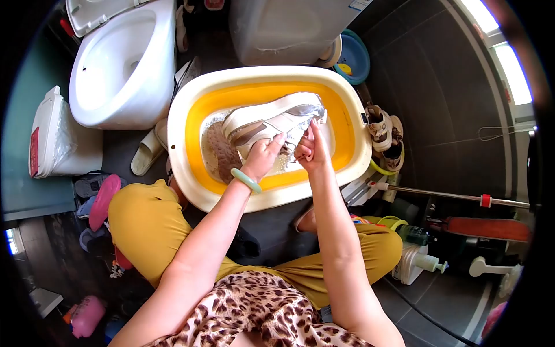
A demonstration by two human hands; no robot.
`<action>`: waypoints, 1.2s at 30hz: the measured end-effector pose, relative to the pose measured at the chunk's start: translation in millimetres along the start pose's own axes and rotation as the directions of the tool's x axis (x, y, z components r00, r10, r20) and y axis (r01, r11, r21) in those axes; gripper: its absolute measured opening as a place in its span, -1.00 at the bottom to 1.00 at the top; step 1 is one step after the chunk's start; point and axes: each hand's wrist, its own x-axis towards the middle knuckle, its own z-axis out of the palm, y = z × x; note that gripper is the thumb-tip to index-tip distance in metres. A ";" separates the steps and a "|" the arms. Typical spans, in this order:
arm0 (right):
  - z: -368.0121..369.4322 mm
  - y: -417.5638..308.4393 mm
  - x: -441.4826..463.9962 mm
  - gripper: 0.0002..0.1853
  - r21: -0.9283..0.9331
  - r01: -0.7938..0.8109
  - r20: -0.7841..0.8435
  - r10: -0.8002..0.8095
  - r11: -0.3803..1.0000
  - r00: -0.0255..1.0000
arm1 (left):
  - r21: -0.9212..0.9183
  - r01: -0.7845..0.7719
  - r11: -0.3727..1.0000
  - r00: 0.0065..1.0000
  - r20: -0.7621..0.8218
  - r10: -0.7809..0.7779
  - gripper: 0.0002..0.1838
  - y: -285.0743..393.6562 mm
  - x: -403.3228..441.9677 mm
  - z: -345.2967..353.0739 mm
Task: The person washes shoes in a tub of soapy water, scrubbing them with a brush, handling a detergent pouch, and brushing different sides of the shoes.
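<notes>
- Sneaker (272, 115), white with grey and beige panels, was held on its side over the inside of a yellow-and-cream wash basin (186, 98), its thick pale sole turned away from the body and its upper turned toward it; whether its lower edge was touched by the water could not be told.
- Left hand (263, 155) was closed on the near side of the sneaker, the thumb laid along the upper; the other fingers were mostly hidden. A pale green bangle (245, 180) was worn on that wrist.
- Right hand (313, 149) was placed at the sneaker's right end, one finger stretched up against it and the others curled in; whether anything was gripped by the curled fingers could not be told.
- Foamy water and a brown textured item (219, 151) were seen in the basin, to the left of the hands.
- Mustard trousers (144, 231) and a leopard-print top (254, 309) were worn, with the knees spread in front of the basin.
- Toilet (118, 69), lidded bin (69, 141) and beige slipper (147, 154) were seen to the left of the basin.
- Blue tub (355, 58) was seen beyond the basin's far right corner; more shoes (379, 128) were stood just beside its right end.
- Pump bottle (411, 261) was placed near the right knee, below a metal pole (448, 195).
</notes>
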 end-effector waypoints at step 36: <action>29.5 60.3 -58.0 -0.60 -0.986 0.092 0.147 -0.466 -0.139 0.873 | -0.217 0.069 0.974 0.997 -0.002 -0.071 -0.82 -63.2 4.7 -29.2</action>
